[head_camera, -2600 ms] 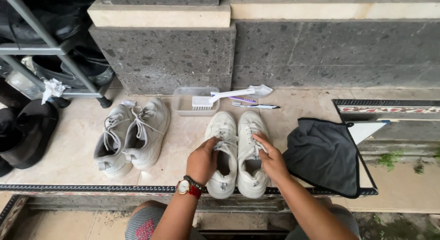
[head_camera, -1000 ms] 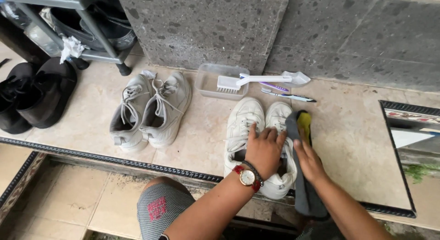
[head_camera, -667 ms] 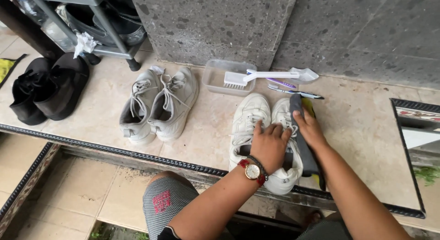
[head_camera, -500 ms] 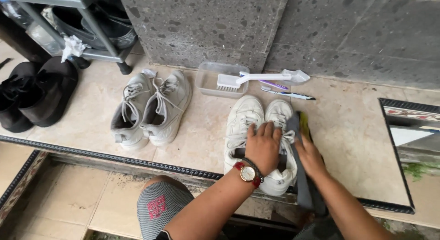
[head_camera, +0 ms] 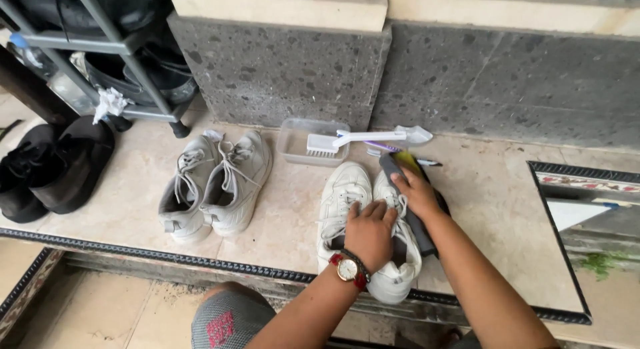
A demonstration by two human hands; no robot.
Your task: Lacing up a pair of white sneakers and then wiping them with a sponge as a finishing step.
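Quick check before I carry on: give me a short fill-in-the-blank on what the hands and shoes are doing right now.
1. The left hand rests on top of the pair of white ____.
2. The right hand presses a dark ____ against the right-hand white shoe.
3. The white brush lies across a clear plastic ____.
4. The grey pair stands ____ of the white pair.

Missing words: shoes; cloth; tray; left

The white shoes look made of smooth leather; the dark cloth is soft, the wall rough stone.
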